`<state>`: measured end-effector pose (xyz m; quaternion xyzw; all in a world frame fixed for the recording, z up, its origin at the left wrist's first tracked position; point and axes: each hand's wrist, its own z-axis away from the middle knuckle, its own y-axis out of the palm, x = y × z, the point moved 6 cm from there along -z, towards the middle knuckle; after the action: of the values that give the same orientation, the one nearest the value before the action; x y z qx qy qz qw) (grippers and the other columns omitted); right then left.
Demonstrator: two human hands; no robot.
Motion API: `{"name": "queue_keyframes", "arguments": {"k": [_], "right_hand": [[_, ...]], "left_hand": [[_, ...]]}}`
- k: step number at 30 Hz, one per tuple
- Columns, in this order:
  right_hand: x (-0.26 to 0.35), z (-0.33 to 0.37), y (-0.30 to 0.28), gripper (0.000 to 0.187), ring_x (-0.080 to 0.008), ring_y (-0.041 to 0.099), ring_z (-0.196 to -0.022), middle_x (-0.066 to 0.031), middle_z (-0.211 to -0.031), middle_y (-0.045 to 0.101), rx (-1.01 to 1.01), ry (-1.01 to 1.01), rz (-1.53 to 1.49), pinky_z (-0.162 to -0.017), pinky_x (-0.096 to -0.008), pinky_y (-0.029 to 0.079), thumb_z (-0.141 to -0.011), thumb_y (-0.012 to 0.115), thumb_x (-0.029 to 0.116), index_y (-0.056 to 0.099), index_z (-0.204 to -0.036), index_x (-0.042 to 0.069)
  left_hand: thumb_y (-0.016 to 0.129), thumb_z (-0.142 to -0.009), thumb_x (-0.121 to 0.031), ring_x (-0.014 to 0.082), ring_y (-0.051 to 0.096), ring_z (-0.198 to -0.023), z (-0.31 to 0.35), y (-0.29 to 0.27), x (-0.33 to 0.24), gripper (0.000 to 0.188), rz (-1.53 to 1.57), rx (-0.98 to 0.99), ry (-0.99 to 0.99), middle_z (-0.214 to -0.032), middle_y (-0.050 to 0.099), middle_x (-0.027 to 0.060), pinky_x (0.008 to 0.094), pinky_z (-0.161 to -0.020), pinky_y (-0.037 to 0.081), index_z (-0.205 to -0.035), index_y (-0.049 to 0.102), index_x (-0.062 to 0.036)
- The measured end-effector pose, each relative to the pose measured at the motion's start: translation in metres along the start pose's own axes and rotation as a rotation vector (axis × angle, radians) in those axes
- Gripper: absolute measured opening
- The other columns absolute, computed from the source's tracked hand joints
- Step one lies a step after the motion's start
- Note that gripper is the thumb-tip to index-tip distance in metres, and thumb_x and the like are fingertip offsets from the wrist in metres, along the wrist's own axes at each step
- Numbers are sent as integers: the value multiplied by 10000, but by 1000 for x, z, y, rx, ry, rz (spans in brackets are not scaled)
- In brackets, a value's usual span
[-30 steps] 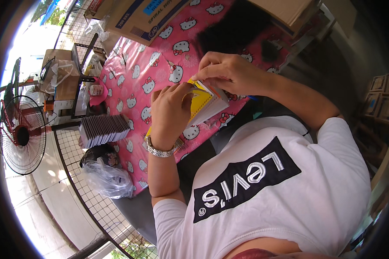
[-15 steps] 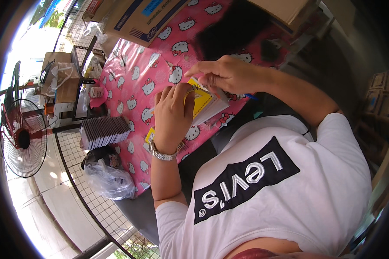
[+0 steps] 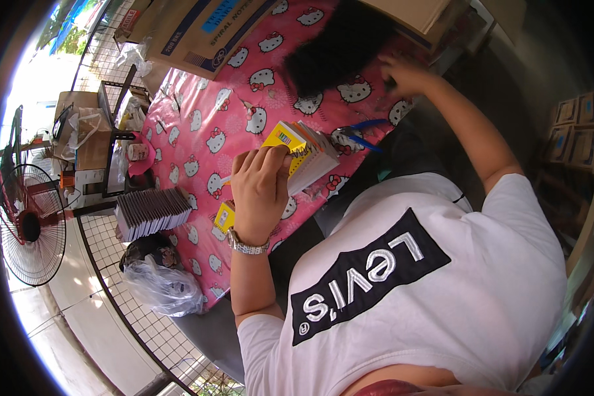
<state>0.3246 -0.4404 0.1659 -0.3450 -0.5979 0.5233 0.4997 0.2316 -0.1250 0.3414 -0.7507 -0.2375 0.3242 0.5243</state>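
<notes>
My left hand (image 3: 261, 188) grips a small spiral notebook (image 3: 307, 173) with a yellow cover and white pages. Its fingers close over the cover's edge, where a dark wire coil (image 3: 301, 152) stands out from the holes. Farther right, my right hand (image 3: 406, 74) reaches over the table beside a dark, fine-stranded pile (image 3: 336, 49); its fingers look slightly apart and somewhat blurred. Between the notebook and that hand lie blue-handled pliers (image 3: 360, 135). Part of a second yellow notebook (image 3: 224, 216) shows to the left of my left wrist.
A pink patterned cloth covers the table (image 3: 191, 99). Cardboard boxes (image 3: 201, 39) stand at the far edge. On the left are a stack of dark-edged notebooks (image 3: 153, 212), a clear plastic bag (image 3: 165, 284), a pink container (image 3: 140, 155) and a fan (image 3: 30, 226).
My right hand has left the notebook and moved right, to the dark pile's side. The pliers and the coil now show more fully. My left hand keeps its hold on the notebook.
</notes>
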Motion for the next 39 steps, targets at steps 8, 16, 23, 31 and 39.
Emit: {"name": "queue_keyframes", "arguments": {"k": [8, 16, 23, 31, 39], "right_hand": [[101, -32, -76, 510, -248, 555, -1181, -86, -1282, 609, 227, -290, -1024, -1011, -373, 445, -752, 763, 278, 645, -1205, 74], [187, -32, -101, 652, -183, 614, -1109, -104, -1236, 626, 773, -562, -1247, -977, -313, 468, -753, 747, 377, 617, -1245, -31], [188, -38, -107, 577, -209, 597, -1014, -92, -1109, 601, 678, -570, -987, -895, -321, 462, -753, 778, 350, 640, -1210, 25], [206, -37, -110, 541, -167, 591, -1047, -78, -1122, 609, 809, -562, -1255, -879, -289, 466, -740, 762, 280, 634, -1192, 11], [213, -51, -103, 508, -128, 582, -996, -68, -1080, 635, 772, -533, -1314, -863, -271, 452, -789, 720, 275, 628, -1226, 32]], "left_hand": [[702, -876, -178, 376, 467, -1197, 21, 8, 12, 287, -293, -176, -280, -1183, 568, 107, 524, -989, 338, -1136, 593, -120], [766, -802, -160, 311, 535, -989, 8, 8, 7, 241, -59, -188, -197, -1001, 604, 78, 438, -847, 394, -1004, 651, -99], [734, -800, -106, 362, 539, -947, 0, 0, 6, 255, -10, -227, -181, -988, 620, 146, 448, -857, 428, -1013, 627, -18], [709, -815, -56, 344, 595, -971, 25, -6, 41, 218, 217, -278, -368, -1027, 609, 145, 423, -832, 488, -1010, 619, -21], [737, -843, -68, 242, 657, -791, 28, -3, 49, 198, 270, -232, -430, -942, 629, 120, 332, -693, 529, -986, 626, 14]]}}
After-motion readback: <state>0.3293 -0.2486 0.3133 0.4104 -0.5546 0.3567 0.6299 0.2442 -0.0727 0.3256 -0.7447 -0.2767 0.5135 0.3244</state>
